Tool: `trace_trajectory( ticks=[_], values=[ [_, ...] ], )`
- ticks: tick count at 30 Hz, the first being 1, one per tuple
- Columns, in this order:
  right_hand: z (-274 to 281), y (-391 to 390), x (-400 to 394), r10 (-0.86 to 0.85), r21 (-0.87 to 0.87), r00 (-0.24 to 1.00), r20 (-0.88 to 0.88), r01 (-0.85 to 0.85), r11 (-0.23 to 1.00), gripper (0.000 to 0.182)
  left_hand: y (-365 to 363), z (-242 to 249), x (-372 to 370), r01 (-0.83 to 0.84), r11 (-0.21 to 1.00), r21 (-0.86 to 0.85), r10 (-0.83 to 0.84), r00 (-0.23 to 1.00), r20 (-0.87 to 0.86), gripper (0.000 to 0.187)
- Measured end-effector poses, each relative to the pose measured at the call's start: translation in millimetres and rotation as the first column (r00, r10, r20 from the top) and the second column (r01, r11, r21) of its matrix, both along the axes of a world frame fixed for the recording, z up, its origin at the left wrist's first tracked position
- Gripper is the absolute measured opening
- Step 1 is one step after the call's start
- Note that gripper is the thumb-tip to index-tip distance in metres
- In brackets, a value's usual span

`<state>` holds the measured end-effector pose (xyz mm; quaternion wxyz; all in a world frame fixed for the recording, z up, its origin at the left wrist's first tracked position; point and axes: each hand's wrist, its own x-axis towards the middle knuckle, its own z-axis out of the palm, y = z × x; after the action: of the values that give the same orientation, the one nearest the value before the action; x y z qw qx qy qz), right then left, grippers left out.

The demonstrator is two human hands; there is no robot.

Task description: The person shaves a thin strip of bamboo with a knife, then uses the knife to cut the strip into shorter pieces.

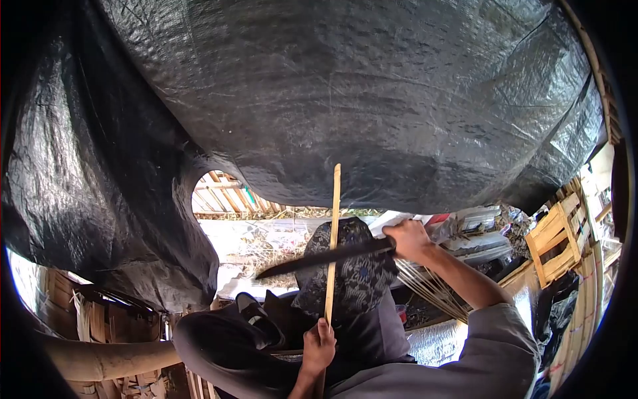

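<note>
A long, pale bamboo strip (334,213) stands nearly upright in front of me, and my left hand (319,347) is closed around its lower part. My right hand (408,239) grips the handle of a machete (319,261). Its dark blade points left and crosses the strip in this view, around the middle of the strip's length. Behind both lies a dark patterned cloth (355,286) over my leg. The handle is mostly hidden inside my right fist.
Black plastic sheeting (372,93) hangs low across the front and left. A thick bamboo pole (113,361) runs in at lower left. Thin bamboo strips (432,289) lie beside my right arm, and a slatted wooden crate (555,243) stands at right.
</note>
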<state>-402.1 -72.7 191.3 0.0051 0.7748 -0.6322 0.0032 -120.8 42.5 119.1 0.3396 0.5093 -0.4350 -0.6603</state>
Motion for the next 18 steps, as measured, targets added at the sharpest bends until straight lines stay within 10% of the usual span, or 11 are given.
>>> trace_trajectory(
  ticks=[8, 14, 18],
  values=[
    [28.3, 30.0, 8.4, 0.251, -0.168, 0.963, -0.096, -0.265, 0.95, 0.03, 10.4, 6.5, 2.9, 0.066, 0.996, 0.063, -0.061, 0.994, -0.086, 0.054],
    [15.7, -0.4, -11.4, -0.269, 0.016, 0.923, 0.275, 0.276, 0.961, 0.026, 13.7, 3.3, 2.5, 0.028, 0.999, 0.038, -0.024, 0.992, -0.124, 0.053],
    [17.0, 12.7, -3.0, -0.019, 0.13, 0.998, 0.061, 0.011, 0.991, 0.027, 7.8, 14.5, 3.8, 0.074, 0.978, 0.194, -0.03, 0.975, -0.22, 0.052]
  ],
)
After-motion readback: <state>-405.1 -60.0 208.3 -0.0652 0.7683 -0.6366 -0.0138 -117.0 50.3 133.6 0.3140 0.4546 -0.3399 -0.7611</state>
